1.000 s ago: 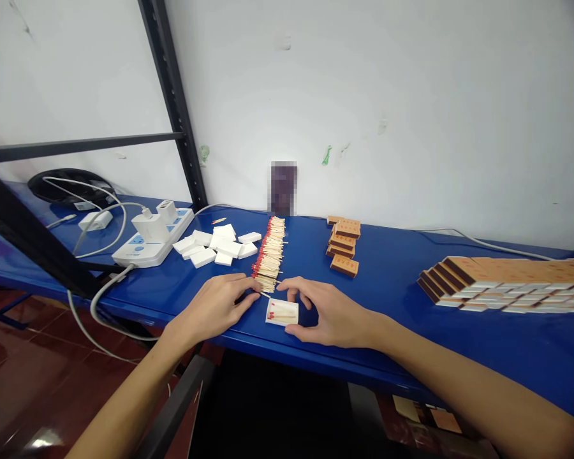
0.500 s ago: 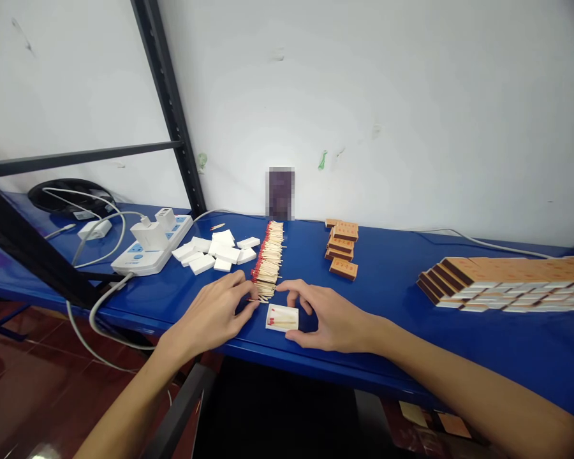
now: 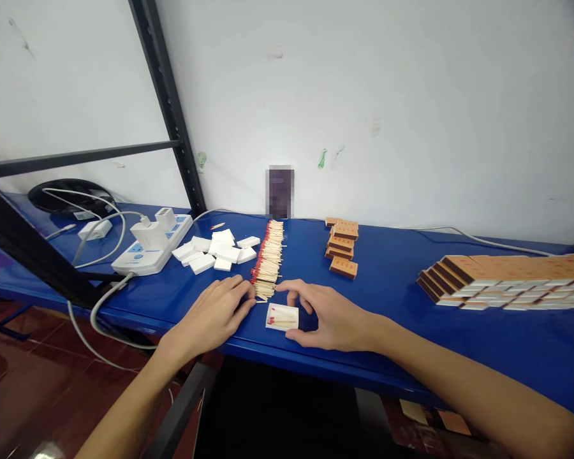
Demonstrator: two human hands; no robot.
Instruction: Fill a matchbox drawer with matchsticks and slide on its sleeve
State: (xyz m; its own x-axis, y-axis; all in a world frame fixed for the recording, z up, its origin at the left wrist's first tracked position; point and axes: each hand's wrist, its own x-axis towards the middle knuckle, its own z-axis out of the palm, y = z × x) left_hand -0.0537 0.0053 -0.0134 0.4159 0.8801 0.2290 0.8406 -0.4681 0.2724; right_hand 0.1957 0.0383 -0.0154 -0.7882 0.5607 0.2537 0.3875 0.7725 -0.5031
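Note:
A small white matchbox tray (image 3: 296, 320) lies near the table's front edge, with a few red-tipped matches (image 3: 283, 319) inside. My right hand (image 3: 332, 315) curves around the tray's right end, thumb at its near corner, fingers apart. Its index fingertip reaches the near end of a long row of loose matches (image 3: 268, 261). To the left of that row's near end is my left hand (image 3: 224, 309), thumb and index finger brought together on a match (image 3: 262, 301) whose end sticks out toward the tray. The other left fingers are bent and partly hidden.
White trays (image 3: 227, 254) are heaped at left beside a power strip (image 3: 153, 252) with chargers and cables. Orange matchbox sleeves (image 3: 343, 268) stand in a small pile behind my right hand. A large stack of matchboxes (image 3: 521, 280) fills the right. A black metal frame (image 3: 169, 95) rises at left.
My left hand has shifted slightly left and turned a little, its fingertips staying by the row's near end. The right hand and the tray look almost unmoved.

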